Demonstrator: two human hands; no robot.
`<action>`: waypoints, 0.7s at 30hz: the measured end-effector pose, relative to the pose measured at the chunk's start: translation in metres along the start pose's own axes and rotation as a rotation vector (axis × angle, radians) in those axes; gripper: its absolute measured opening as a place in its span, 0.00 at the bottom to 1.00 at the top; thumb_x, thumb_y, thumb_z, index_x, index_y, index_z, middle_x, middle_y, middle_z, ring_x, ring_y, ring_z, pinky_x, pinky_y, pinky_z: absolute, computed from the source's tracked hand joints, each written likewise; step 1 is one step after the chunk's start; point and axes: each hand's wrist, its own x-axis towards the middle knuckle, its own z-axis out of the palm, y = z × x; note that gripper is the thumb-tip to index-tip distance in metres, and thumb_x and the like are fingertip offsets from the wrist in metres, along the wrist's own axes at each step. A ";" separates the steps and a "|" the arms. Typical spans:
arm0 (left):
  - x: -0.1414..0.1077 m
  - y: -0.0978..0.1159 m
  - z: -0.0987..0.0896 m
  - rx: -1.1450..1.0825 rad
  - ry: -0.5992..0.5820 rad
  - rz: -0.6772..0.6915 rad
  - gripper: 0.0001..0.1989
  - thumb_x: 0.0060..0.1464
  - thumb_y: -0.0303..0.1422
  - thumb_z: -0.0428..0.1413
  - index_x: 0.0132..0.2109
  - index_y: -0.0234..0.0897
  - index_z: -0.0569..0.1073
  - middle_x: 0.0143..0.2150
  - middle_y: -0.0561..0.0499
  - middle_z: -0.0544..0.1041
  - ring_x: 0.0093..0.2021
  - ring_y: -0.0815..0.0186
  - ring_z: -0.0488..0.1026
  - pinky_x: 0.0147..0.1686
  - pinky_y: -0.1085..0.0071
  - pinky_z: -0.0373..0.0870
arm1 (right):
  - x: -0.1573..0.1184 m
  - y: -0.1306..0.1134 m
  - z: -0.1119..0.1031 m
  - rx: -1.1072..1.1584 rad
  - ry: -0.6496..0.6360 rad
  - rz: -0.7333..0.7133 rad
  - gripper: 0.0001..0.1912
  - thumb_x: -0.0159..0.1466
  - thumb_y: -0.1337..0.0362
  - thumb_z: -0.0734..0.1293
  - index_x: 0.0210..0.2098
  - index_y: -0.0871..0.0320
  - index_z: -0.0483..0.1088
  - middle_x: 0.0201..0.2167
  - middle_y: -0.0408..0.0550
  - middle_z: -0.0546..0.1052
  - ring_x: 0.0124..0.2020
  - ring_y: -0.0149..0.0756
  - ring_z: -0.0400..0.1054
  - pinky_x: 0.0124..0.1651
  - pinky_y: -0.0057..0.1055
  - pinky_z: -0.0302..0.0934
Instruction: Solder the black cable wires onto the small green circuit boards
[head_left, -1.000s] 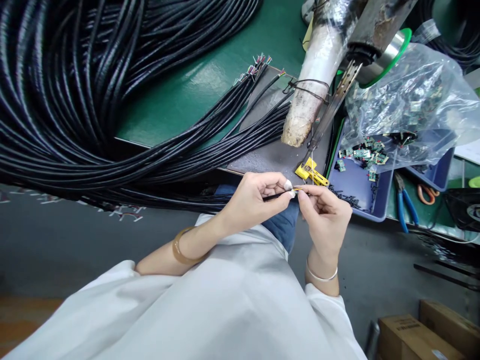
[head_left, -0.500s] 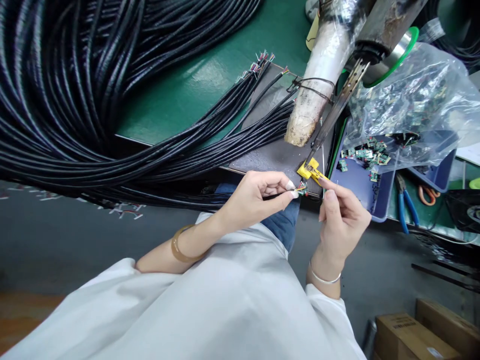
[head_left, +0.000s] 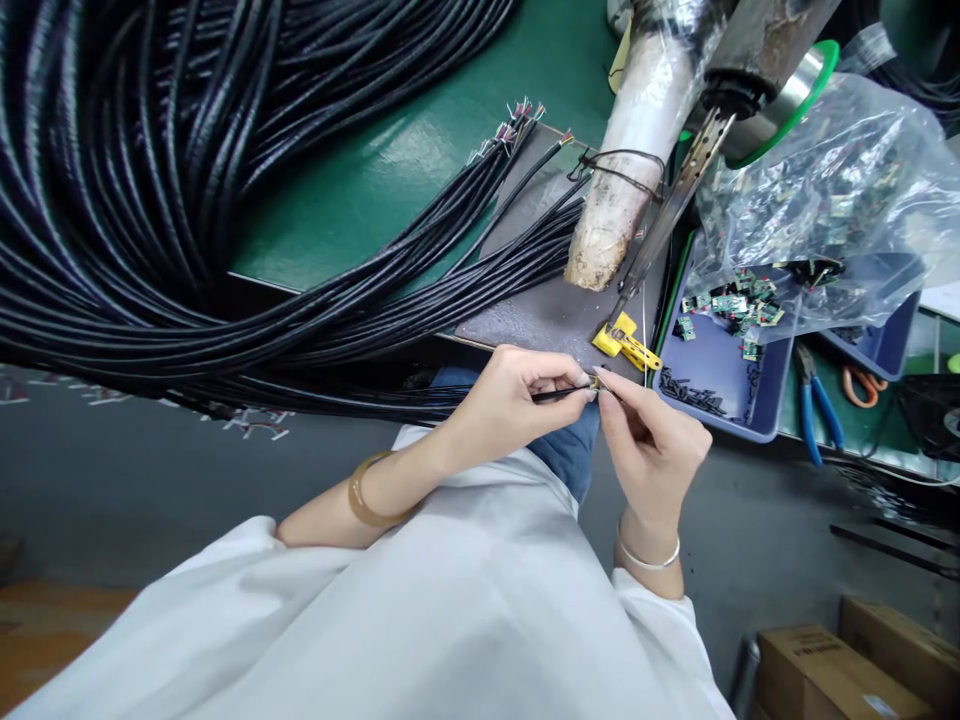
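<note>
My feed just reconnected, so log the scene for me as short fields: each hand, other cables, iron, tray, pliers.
Left hand: pinching a black cable near its end
Right hand: fingertips at that cable's end; grip too small to tell
Other cables: black, bundled, with coloured wires at the far ends
Soldering iron: tip at a yellow piece
Nearer purple tray: circuit boards, small black pieces
Pliers: blue-handled, right of that tray

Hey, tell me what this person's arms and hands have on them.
Loose white sleeves. A broad tan bangle circles the forearm behind the left hand, a thin silver bracelet the wrist behind the right hand. No gloves.
</note>
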 end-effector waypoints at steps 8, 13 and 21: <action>0.000 0.000 -0.001 -0.037 0.021 -0.063 0.06 0.54 0.29 0.60 0.31 0.32 0.73 0.25 0.54 0.69 0.26 0.74 0.64 0.25 0.78 0.64 | 0.000 0.000 -0.003 0.050 0.069 0.072 0.10 0.66 0.65 0.68 0.45 0.49 0.79 0.28 0.41 0.80 0.19 0.25 0.61 0.24 0.27 0.57; 0.002 0.000 -0.002 -0.098 0.018 -0.083 0.05 0.54 0.28 0.60 0.31 0.31 0.72 0.24 0.55 0.67 0.24 0.76 0.61 0.22 0.80 0.60 | -0.003 0.002 -0.001 0.021 0.048 0.013 0.14 0.66 0.67 0.68 0.49 0.47 0.78 0.27 0.40 0.80 0.19 0.25 0.60 0.26 0.26 0.60; 0.004 0.002 -0.004 -0.177 -0.010 -0.134 0.05 0.54 0.28 0.59 0.31 0.32 0.71 0.22 0.57 0.67 0.22 0.77 0.62 0.22 0.80 0.61 | -0.001 0.003 -0.001 0.049 0.038 0.018 0.13 0.66 0.66 0.69 0.48 0.47 0.79 0.27 0.39 0.80 0.18 0.24 0.59 0.26 0.25 0.61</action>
